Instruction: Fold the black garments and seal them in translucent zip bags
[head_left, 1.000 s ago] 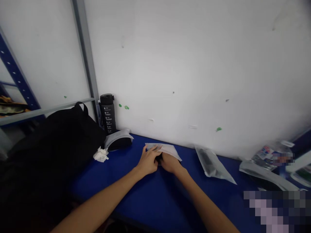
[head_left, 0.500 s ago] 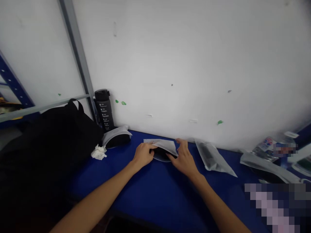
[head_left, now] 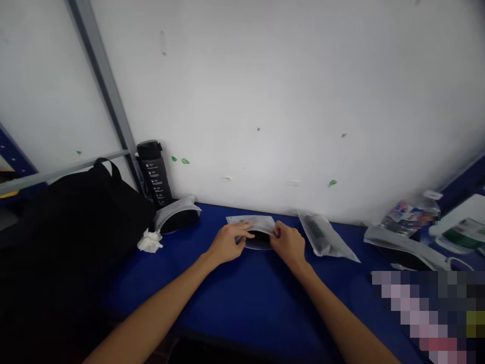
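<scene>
A frosted plastic bag (head_left: pixel 261 223) with a dark inside or dark contents lies on the blue table (head_left: pixel 235 298), its pale upper flap lifted in an arch. At its left side, my left hand (head_left: pixel 228 243) holds the bag, one finger over the flap and another along the opening, the thumb lower down. My right hand (head_left: pixel 290 243) is closed on the bag's right edge, fingers curled in. What lies inside the bag is too dark to make out.
Another frosted bag (head_left: pixel 328 237) lies right of my hands, a similar one (head_left: pixel 413 242) farther right by a clear plastic bottle (head_left: pixel 411 215). At left are a frosted bag (head_left: pixel 178 207), crumpled tissue (head_left: pixel 150 241), black bottle (head_left: pixel 154 174) and black bag (head_left: pixel 87 217). A white wall (head_left: pixel 242 91) stands behind.
My right hand has gone from spread fingers to closed on the bag's right edge. The fingers of my left hand have shifted over the flap. The view has turned slightly right.
</scene>
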Demonstrator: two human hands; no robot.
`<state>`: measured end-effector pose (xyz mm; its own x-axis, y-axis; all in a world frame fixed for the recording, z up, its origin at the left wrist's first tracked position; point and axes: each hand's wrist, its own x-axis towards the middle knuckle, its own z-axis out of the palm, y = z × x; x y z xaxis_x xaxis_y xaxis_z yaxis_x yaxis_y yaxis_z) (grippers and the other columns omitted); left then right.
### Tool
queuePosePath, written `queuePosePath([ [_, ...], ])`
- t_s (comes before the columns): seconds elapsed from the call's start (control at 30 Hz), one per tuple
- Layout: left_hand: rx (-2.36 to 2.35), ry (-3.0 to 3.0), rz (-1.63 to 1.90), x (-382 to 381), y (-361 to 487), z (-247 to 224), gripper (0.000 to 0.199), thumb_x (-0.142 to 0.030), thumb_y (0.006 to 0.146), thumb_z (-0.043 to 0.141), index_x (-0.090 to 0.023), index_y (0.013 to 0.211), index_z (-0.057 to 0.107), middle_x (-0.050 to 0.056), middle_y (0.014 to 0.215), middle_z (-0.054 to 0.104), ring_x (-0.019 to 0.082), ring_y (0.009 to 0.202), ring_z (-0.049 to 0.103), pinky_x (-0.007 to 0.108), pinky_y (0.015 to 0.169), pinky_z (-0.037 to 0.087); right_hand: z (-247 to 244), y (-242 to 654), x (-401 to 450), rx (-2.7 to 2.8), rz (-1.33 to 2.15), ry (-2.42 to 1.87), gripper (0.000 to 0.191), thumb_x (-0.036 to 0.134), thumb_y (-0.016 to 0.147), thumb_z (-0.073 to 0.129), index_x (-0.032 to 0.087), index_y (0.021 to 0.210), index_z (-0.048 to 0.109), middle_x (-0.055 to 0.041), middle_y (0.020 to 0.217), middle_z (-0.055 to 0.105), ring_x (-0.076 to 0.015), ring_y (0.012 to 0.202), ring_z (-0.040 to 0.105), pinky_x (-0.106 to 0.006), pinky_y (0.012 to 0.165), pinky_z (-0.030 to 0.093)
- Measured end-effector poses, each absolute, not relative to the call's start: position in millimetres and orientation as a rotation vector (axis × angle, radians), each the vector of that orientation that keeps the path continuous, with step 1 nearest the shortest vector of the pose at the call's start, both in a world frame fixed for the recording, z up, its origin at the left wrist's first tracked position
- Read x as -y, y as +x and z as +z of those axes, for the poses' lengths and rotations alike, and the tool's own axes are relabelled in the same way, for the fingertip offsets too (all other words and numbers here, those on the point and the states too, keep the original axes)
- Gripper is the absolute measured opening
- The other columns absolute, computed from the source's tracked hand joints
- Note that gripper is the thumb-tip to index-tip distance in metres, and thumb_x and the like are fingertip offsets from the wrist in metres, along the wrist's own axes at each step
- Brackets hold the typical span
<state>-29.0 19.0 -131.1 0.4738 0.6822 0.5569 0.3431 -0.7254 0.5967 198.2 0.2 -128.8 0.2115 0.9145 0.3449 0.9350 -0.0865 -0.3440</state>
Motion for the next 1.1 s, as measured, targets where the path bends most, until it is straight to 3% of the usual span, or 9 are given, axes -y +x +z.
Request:
queuePosePath([
  [0.1,-0.806,2.240,1.130,-19.5,-38.2,-119.5,0.040,-0.013,0.085,0.075,-0.026,0.123,0.079,0.005,0.133,0.075,0.025,0.125,0.072,0.042,0.116,0.053,-124.4,200.6,2.4,1.680,-0.069,-2.099,0.009,0.027,0.087,0.063,0.024,0.080,0.059,-0.0013,0.071,0.063,-0.0199,0.070,0.058,-0.030,0.059,0.021],
  [0.2,-0.853,2.286,0.945,-22.7,-51.1,-110.6,0.076,-0.019,0.075,0.091,-0.027,0.146,0.065,0.006,0.126,0.079,0.028,0.120,0.073,0.042,0.111,0.055,-121.4,203.1,3.2,1.679,-0.048,-2.162,0.011,0.029,0.089,0.063,0.023,0.080,0.060,-0.0025,0.073,0.065,-0.0211,0.072,0.062,-0.030,0.060,0.022],
  [0.23,-0.889,2.342,0.899,-23.9,-54.3,-109.6,0.076,-0.017,0.074,0.091,-0.027,0.145,0.065,0.006,0.126,0.078,0.028,0.119,0.072,0.041,0.108,0.056,-120.6,203.5,3.5,1.684,-0.057,-2.176,0.013,0.031,0.089,0.063,0.023,0.080,0.061,-0.0027,0.073,0.065,-0.0216,0.073,0.063,-0.030,0.060,0.023],
  [0.37,-0.964,2.495,0.885,-27.4,-56.9,-113.1,0.034,-0.007,0.088,0.073,-0.026,0.114,0.081,0.003,0.116,0.081,0.022,0.108,0.075,0.033,0.098,0.057,-118.5,200.4,7.4,1.714,-0.227,-2.050,0.020,0.042,0.087,0.069,0.023,0.087,0.065,-0.0022,0.069,0.064,-0.0224,0.068,0.064,-0.030,0.059,0.026],
  [0.43,-0.973,2.479,0.956,-27.9,-54.3,-116.4,0.025,-0.008,0.090,0.070,-0.026,0.102,0.083,0.002,0.108,0.082,0.020,0.102,0.076,0.030,0.094,0.057,-119.0,194.6,11.9,1.797,-0.292,-1.755,0.023,0.043,0.086,0.070,0.022,0.097,0.068,-0.0015,0.071,0.065,-0.0208,0.067,0.064,-0.029,0.059,0.033],
  [0.53,-0.986,2.482,1.046,-27.8,-49.8,-120.9,0.023,-0.007,0.088,0.070,-0.025,0.097,0.083,0.002,0.103,0.082,0.022,0.100,0.077,0.031,0.093,0.057,-122.8,179.1,20.0,2.009,-0.268,-1.212,0.021,0.038,0.091,0.069,0.024,0.105,0.072,-0.0018,0.078,0.070,-0.0183,0.069,0.065,-0.029,0.066,0.045],
  [0.63,-0.954,2.517,1.060,-25.8,-45.6,-123.5,0.025,-0.004,0.085,0.070,-0.024,0.094,0.081,0.002,0.098,0.082,0.022,0.097,0.077,0.032,0.092,0.057,-130.0,161.0,25.1,2.160,-0.241,-0.952,0.015,0.029,0.100,0.060,0.024,0.096,0.074,-0.0031,0.082,0.073,-0.0173,0.072,0.067,-0.029,0.070,0.049],
  [0.83,-0.870,2.455,1.083,-21.2,-40.0,-121.8,0.025,0.001,0.084,0.066,-0.022,0.085,0.077,0.001,0.100,0.080,0.019,0.096,0.075,0.028,0.089,0.056,-137.7,152.6,24.9,2.110,-0.274,-0.961,0.016,0.025,0.102,0.057,0.021,0.102,0.072,-0.0012,0.074,0.069,-0.0146,0.061,0.062,-0.028,0.063,0.046],
  [1.1,-0.887,2.616,1.100,-25.1,-42.7,-120.4,0.023,-0.003,0.090,0.066,-0.022,0.080,0.075,0.003,0.094,0.077,0.020,0.091,0.069,0.036,0.094,0.052,-136.5,158.7,19.8,2.088,-0.376,-0.898,0.017,0.019,0.101,0.058,0.020,0.101,0.076,0.0043,0.060,0.064,-0.0101,0.051,0.055,-0.027,0.062,0.038],
])
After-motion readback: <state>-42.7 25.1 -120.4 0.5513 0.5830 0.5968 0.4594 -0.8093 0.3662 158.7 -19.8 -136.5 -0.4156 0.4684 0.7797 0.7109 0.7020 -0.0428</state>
